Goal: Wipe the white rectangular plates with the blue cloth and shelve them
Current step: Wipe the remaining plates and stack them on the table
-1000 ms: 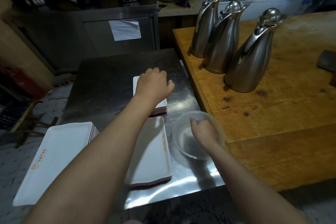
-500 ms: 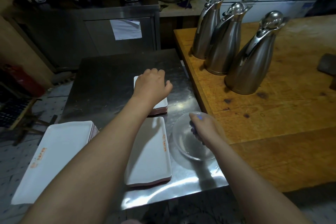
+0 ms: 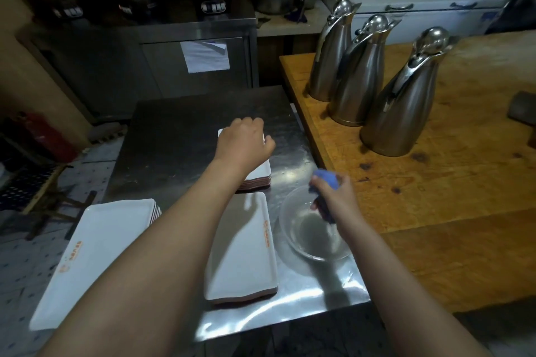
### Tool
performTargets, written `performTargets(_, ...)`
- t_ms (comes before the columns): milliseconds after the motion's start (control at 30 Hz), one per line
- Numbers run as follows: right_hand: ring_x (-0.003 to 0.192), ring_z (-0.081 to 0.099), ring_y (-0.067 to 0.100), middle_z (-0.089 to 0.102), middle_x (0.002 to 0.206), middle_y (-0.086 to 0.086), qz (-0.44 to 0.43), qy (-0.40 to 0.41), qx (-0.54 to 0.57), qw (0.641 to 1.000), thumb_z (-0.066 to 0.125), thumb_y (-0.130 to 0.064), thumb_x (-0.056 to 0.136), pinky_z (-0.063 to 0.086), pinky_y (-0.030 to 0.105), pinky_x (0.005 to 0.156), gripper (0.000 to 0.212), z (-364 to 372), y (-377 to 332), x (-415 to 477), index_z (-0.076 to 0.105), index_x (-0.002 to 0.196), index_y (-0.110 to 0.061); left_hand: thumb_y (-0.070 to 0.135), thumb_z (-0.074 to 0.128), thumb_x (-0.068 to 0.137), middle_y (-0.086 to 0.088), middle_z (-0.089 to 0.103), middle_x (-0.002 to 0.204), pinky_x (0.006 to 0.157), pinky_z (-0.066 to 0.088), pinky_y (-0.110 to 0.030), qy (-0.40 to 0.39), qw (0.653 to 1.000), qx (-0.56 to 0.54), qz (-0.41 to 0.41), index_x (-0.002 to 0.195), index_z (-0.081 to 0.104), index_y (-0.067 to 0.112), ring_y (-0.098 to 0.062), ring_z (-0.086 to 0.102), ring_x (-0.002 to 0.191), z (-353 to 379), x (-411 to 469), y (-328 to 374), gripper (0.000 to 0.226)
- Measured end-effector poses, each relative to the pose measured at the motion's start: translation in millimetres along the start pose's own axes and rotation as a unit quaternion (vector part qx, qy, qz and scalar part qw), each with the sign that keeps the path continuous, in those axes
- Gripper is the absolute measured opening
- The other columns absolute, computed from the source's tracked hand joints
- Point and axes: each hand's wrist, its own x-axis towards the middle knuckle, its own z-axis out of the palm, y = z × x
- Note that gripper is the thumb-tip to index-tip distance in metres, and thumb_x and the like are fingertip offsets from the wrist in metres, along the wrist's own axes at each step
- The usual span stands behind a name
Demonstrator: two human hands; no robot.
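Observation:
My right hand (image 3: 333,197) is shut on the blue cloth (image 3: 327,181) and holds it just above the far rim of a clear glass bowl (image 3: 314,236). My left hand (image 3: 245,143) rests palm down on a small stack of white rectangular plates (image 3: 259,177) on the steel table (image 3: 179,130). A second stack of white plates (image 3: 243,249) lies nearer me, beside the bowl. A larger stack of white plates (image 3: 92,255) sits at the table's left corner and hangs over its edge.
Three tall steel jugs (image 3: 400,101) stand on the wooden counter (image 3: 435,188) to the right. A steel cabinet (image 3: 145,61) with pots on top stands behind the table. A dark block (image 3: 522,109) lies at the counter's right edge.
My right hand has lifted out of the glass bowl with the blue cloth, which now shows above the rim. My left hand has stayed on the small plate stack.

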Motion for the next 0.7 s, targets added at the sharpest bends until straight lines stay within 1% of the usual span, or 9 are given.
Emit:
performTargets(67, 0.049, 0.064, 0.018, 0.065, 0.068, 0.008, 0.072, -0.042, -0.015, 0.996, 0.061, -0.019, 0.089, 0.035, 0.017, 0.035, 0.025, -3.4, 14.2, -0.5, 0.053, 0.108, -0.005, 0.033, 0.042, 0.091, -0.013, 0.059, 0.105, 0.069, 0.034, -0.032, -0.001, 1.0, 0.008, 0.004, 0.108, 0.055, 0.005, -0.028, 0.051, 0.098, -0.7, -1.1, -1.4, 0.035)
performTargets(100, 0.05, 0.065, 0.019, 0.063, 0.065, 0.009, 0.082, -0.05, 0.009, 0.995, 0.057, -0.017, 0.091, 0.036, 0.018, 0.036, 0.02, -5.2, 17.2, -0.1, 0.056, 0.105, -0.003, 0.033, 0.042, 0.091, -0.012, 0.059, 0.105, 0.069, 0.034, -0.032, 0.002, 1.0, 0.013, 0.006, 0.108, 0.056, 0.006, -0.028, 0.052, 0.098, -0.3, -1.4, -2.7, 0.035)
performTargets(200, 0.059, 0.069, 0.018, 0.066, 0.075, 0.009, 0.074, -0.067, 0.087, 0.991, 0.045, -0.022, 0.098, 0.047, 0.022, 0.044, 0.021, -5.2, 5.7, 4.1, 0.06, 0.105, -0.01, 0.034, 0.042, 0.091, -0.011, 0.06, 0.104, 0.067, 0.034, -0.032, 0.0, 1.0, 0.03, 0.007, 0.107, 0.056, 0.006, -0.028, 0.052, 0.096, -0.4, -1.9, -6.1, 0.035)
performTargets(300, 0.067, 0.069, 0.02, 0.068, 0.081, 0.013, 0.081, -0.077, 0.113, 0.987, 0.046, -0.029, 0.098, 0.053, 0.028, 0.054, 0.021, -4.9, 5.1, 2.4, 0.063, 0.104, -0.019, 0.034, 0.041, 0.091, -0.011, 0.059, 0.105, 0.067, 0.035, -0.031, -0.009, 0.999, 0.042, 0.009, 0.11, 0.055, 0.007, -0.027, 0.052, 0.095, 2.6, -4.2, -8.7, 0.036)
performTargets(367, 0.054, 0.061, 0.019, 0.062, 0.066, 0.013, 0.083, -0.053, 0.079, 0.992, 0.049, -0.029, 0.097, 0.048, 0.029, 0.054, 0.021, -7.0, 11.4, -2.0, 0.064, 0.106, -0.017, 0.034, 0.041, 0.091, -0.011, 0.059, 0.106, 0.068, 0.034, -0.031, -0.012, 0.999, 0.046, 0.004, 0.112, 0.056, 0.007, -0.027, 0.052, 0.096, 5.1, -6.1, -10.7, 0.037)
performTargets(467, 0.036, 0.048, 0.017, 0.052, 0.045, 0.006, 0.053, -0.033, 0.036, 0.997, 0.05, -0.027, 0.097, 0.039, 0.022, 0.041, 0.023, -9.1, 11.2, -3.8, 0.063, 0.1, -0.008, 0.036, 0.041, 0.091, -0.011, 0.059, 0.106, 0.068, 0.036, -0.032, -0.012, 0.999, 0.049, -0.013, 0.112, 0.056, 0.007, -0.028, 0.053, 0.097, 8.4, -7.6, -16.9, 0.039)
performTargets(533, 0.041, 0.056, 0.022, 0.061, 0.053, 0.011, 0.037, -0.033, 0.04, 0.998, 0.051, -0.028, 0.096, 0.047, 0.026, 0.04, 0.022, -8.2, 3.5, -2.2, 0.064, 0.091, -0.011, 0.037, 0.041, 0.09, -0.011, 0.06, 0.107, 0.07, 0.039, -0.033, -0.014, 0.999, 0.043, -0.03, 0.113, 0.056, 0.007, -0.028, 0.053, 0.097, 10.3, -8.5, -23.3, 0.04)
performTargets(600, 0.049, 0.062, 0.024, 0.067, 0.066, 0.014, 0.03, -0.055, 0.062, 0.996, 0.05, -0.029, 0.096, 0.053, 0.033, 0.047, 0.023, -5.4, -5.6, 1.4, 0.066, 0.094, -0.011, 0.037, 0.041, 0.09, -0.011, 0.06, 0.109, 0.073, 0.044, -0.034, -0.015, 0.998, 0.031, -0.046, 0.116, 0.056, 0.008, -0.028, 0.053, 0.098, 12.7, -9.6, -30.5, 0.042)
performTargets(700, 0.056, 0.067, 0.018, 0.07, 0.075, 0.012, 0.074, -0.134, 0.195, 0.969, 0.05, -0.031, 0.097, 0.054, 0.028, 0.046, 0.029, 6.9, -15.5, 9.3, 0.067, 0.099, -0.007, 0.038, 0.041, 0.091, -0.01, 0.06, 0.114, 0.076, 0.046, -0.034, -0.013, 0.998, 0.017, -0.059, 0.12, 0.055, 0.01, -0.027, 0.054, 0.101, 17.5, -10.2, -41.2, 0.044)
